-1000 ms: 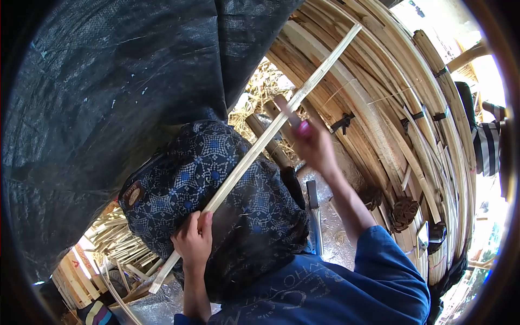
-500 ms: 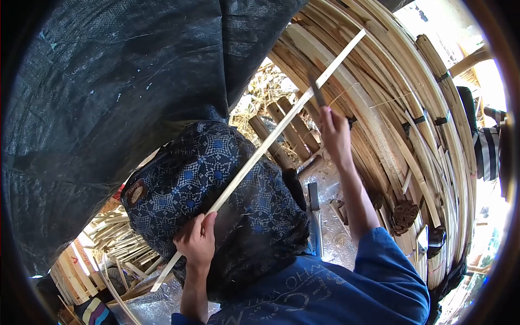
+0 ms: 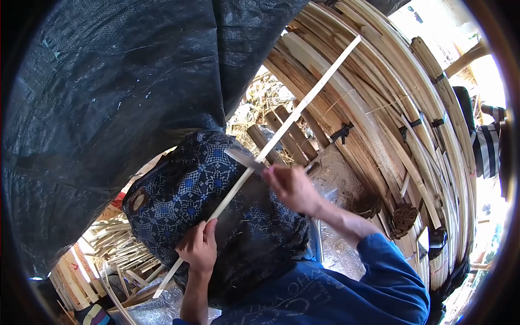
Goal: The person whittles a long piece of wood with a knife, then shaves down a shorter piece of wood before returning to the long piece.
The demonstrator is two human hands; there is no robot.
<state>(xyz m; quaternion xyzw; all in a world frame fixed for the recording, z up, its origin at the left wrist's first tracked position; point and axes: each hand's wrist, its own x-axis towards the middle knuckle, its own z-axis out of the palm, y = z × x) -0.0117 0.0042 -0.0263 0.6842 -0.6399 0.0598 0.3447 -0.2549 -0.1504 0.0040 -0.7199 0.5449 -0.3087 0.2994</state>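
Observation:
My left hand (image 3: 198,247) is closed around the lower part of a long, pale wooden strip (image 3: 295,112), which slants up to the right across my lap. In my right hand (image 3: 292,187) is a knife (image 3: 242,158), its blade lying across the strip a little above the strip's middle. The knife's handle is mostly covered by my fingers. Beneath the strip, a dark blue patterned cloth (image 3: 181,187) covers my lap.
Bundled wooden strips (image 3: 395,108) curve along the right side, tied with dark bands. A black tarp (image 3: 119,97) hangs at the left. Short dark poles (image 3: 295,132) lie beyond my lap. Loose pale offcuts (image 3: 127,252) are piled at lower left.
My right hand has brought the knife down and left along the strip, from near its upper end to above my lap. My left hand keeps its hold, almost unmoved.

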